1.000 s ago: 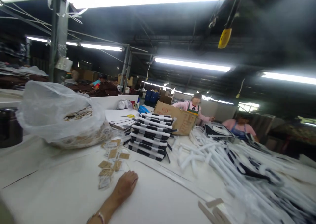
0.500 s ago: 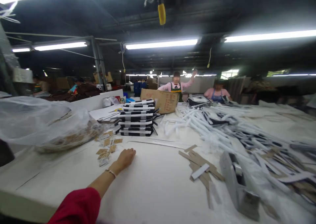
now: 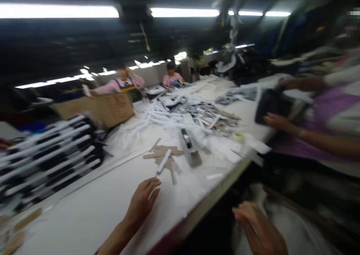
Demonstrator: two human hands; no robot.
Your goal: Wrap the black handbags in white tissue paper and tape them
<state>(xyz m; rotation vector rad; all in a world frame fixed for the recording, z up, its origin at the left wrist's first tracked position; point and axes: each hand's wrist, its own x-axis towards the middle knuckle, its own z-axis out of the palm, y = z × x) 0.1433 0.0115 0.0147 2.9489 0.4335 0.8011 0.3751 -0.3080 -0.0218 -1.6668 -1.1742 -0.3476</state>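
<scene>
My left hand [image 3: 144, 198] is over the white table [image 3: 84, 213], thumb and fingers a little apart, holding nothing. Just beyond its fingertips lie grey-brown cardboard strips [image 3: 161, 153] with a white strip [image 3: 164, 161] across them. Past the table's front edge, at the lower right, is my right hand [image 3: 260, 227], blurred, with loosely bent fingers and nothing visible in it. Below it is a pale, whitish bag-like shape [image 3: 300, 228], too smeared to name. A grey tape dispenser [image 3: 191, 150] stands on the table, to the right of the cardboard strips.
On the left stands a stack of black-and-white bundles [image 3: 56, 153], with a cardboard box [image 3: 98, 107] behind. White rolls and strips [image 3: 165, 114] are heaped at the centre. A co-worker at the right handles a dark piece [image 3: 271, 105]; two people sit or stand at the far side.
The view has swung to the right, so the stack now sits at the left edge. My right hand has come into view. My left hand no longer rests beside the small tan pieces.
</scene>
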